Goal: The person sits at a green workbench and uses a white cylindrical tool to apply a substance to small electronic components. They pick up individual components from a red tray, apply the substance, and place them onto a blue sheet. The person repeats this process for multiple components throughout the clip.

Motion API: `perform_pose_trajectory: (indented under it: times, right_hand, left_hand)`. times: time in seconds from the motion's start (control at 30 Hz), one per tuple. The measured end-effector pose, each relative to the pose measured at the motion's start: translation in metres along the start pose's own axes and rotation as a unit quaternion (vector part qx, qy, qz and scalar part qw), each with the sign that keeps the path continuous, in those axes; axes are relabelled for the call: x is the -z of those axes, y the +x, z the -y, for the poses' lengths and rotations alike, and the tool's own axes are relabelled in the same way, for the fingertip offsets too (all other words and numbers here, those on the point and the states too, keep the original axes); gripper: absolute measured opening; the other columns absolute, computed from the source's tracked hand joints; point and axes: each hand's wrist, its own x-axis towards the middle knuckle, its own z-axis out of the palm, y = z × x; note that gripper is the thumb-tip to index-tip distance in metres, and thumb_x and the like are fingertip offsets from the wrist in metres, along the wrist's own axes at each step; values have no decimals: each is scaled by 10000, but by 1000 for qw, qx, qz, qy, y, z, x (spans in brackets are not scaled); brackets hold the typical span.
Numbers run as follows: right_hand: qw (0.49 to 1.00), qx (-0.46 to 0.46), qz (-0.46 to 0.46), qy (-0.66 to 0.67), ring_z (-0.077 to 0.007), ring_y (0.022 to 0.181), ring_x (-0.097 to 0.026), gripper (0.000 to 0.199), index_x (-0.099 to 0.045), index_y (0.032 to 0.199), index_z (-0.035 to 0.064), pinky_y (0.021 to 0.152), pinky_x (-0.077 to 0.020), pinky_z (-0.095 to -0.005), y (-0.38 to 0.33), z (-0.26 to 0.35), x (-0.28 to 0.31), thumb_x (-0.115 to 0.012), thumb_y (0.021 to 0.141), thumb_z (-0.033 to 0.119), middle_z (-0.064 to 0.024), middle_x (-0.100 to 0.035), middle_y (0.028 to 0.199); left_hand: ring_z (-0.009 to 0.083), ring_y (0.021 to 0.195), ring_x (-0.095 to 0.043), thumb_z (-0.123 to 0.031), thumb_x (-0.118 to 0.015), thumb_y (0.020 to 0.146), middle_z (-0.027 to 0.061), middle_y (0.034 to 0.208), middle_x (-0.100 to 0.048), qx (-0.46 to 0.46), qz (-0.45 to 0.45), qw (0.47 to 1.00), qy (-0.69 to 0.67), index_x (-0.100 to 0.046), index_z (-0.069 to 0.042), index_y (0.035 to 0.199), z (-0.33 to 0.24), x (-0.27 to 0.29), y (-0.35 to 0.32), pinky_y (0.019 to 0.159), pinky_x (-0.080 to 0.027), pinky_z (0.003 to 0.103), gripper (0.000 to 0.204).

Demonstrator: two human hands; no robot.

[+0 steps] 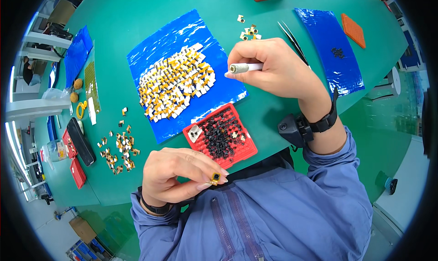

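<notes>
Close to my body, my left hand (175,175) pinches a small gold-coloured flex part with a black square block (215,177) between thumb and fingertips. Farther up, my right hand (278,69) is closed around a white pen-like tool (246,68) whose grey, rounded end points left. Between the hands lies a red textured tray (239,152) with many tiny black pieces (219,135) and a few whitish bits in it. Behind the tray, a blue sheet (171,30) bears a dense spread of small white-and-gold flex parts (178,85).
Loose gold parts (123,149) lie left of the tray; a few more (250,31) lie beyond my right hand. Tweezers (293,42) rest beside a second blue sheet (319,28) with black pieces. An orange pad (353,30) and a black case (81,141) flank the green table (114,55).
</notes>
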Motion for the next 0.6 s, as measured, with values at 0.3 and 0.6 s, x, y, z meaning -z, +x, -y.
perform_pose_trajectory:
  times: [0.3, 0.6]
  right_hand:
    - [1000, -15, 5, -4, -227, 533, -549, 135, -600, 811, 11, 498, -403, -307, 2, 5, 3, -643, 771, 132, -109, -562, 609]
    - [1000, -28, 6, -6, -168, 521, -509, 164, -593, 790, 2, 500, -390, -291, 2, 6, 4, -627, 807, 161, -94, -537, 595]
  left_hand:
    - [169, 785, -542, 31, -649, 747, 73, 805, -555, 78, -260, 870, 411, -582, 16, 786, -6, 39, -2, 704, -420, 264, 80]
    - [180, 808, -499, -64, -677, 745, 64, 835, -531, 178, -157, 818, 524, -629, -22, 784, 7, 60, -7, 732, -391, 281, 74]
